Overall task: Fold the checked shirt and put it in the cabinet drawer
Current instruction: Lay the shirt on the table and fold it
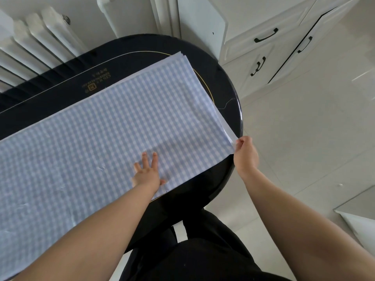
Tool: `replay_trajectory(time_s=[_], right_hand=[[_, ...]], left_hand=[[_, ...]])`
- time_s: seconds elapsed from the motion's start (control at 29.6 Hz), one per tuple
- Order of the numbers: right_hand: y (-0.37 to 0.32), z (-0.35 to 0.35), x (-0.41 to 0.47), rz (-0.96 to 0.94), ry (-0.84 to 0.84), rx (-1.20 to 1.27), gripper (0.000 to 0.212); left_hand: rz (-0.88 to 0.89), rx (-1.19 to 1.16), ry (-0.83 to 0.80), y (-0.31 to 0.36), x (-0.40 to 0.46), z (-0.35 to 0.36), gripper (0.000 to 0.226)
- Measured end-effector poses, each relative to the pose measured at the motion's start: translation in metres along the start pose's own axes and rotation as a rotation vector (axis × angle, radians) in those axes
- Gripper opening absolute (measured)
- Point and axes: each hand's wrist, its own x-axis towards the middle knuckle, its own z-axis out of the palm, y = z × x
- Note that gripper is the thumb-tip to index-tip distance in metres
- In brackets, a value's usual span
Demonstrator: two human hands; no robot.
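Observation:
The checked shirt (113, 126), pale blue and white, lies flat in a long folded strip across the black table (221, 86). My left hand (147, 173) rests palm down on the cloth near its right end, fingers spread. At the table's right edge my right hand (244, 153) pinches the near right corner of the shirt, where several white layers show. The white cabinet (269, 49) with black drawer handles stands beyond the table to the right; its drawers look closed.
A white radiator (34, 41) runs along the wall at the far left. Pale floor tiles (304, 138) spread to the right of the table. A white object's corner (359, 218) sits at the right edge. My dark trousers show below the table.

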Motion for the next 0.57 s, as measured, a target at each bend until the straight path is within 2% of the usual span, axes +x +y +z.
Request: replay_trajectory(time_s=[0.07,0.14,0.27,0.41,0.47,0.57], right_hand=[[-0.001,0.002,-0.005,-0.019,-0.052,0.128,0.022],[0.001,0.007,-0.006,-0.070,-0.114,0.132,0.031],[-0.008,0.021,-0.007,0.073,-0.151,0.172,0.014],[-0.014,0.031,-0.013,0.061,0.040,0.246,0.008],[-0.015,0.028,-0.013,0.109,0.123,0.362,0.016],[-0.014,0.023,-0.006,0.236,0.195,0.412,0.031]], left_hand=[[0.005,0.001,0.000,-0.001,-0.001,0.000,0.101],[0.005,0.002,0.000,0.000,-0.001,0.001,0.101],[0.004,-0.002,-0.006,0.001,-0.001,0.000,0.101],[0.006,-0.007,-0.007,-0.001,0.000,-0.001,0.101],[0.012,-0.004,0.002,-0.001,0.001,0.000,0.101],[0.017,0.009,0.005,-0.003,0.002,0.003,0.102]])
